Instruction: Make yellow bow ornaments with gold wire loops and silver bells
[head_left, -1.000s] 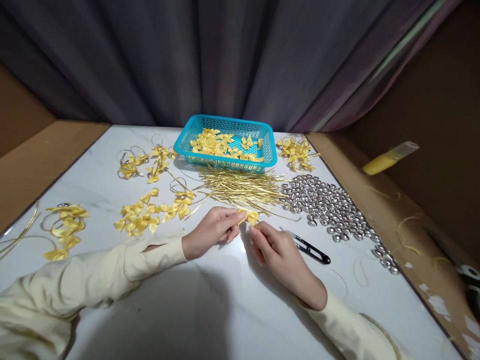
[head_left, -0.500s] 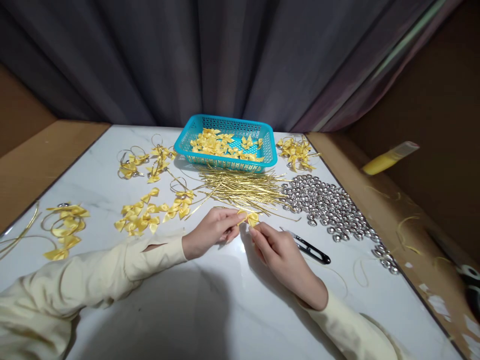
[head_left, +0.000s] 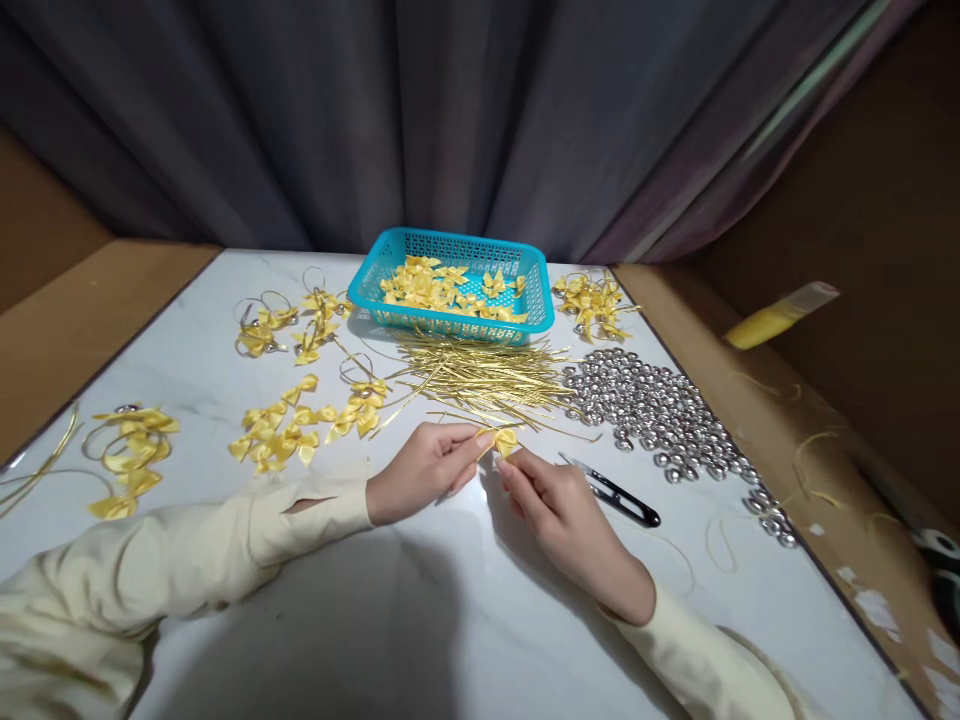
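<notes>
A small yellow ribbon bow [head_left: 504, 440] is pinched between both my hands, just above the white table [head_left: 420, 620]. My left hand [head_left: 424, 467] grips its left side with thumb and fingertips closed. My right hand [head_left: 559, 505] pinches its lower right side, fingers curled. Directly behind the bow lies a heap of thin gold cords [head_left: 480, 377]. Black thread snips [head_left: 619, 497] lie on the table just right of my right hand.
A turquoise basket [head_left: 375, 272] of yellow bows stands at the back. Silver bells [head_left: 660, 412] spread to the right. Loose bows [head_left: 281, 432] and bows on gold loops [head_left: 131, 455] lie to the left, more [head_left: 594, 302] at the back right. A yellow tube [head_left: 776, 318] rests on the brown ledge.
Both hands have barely moved; the fingers have shifted slightly on the bow, which sits a little lower.
</notes>
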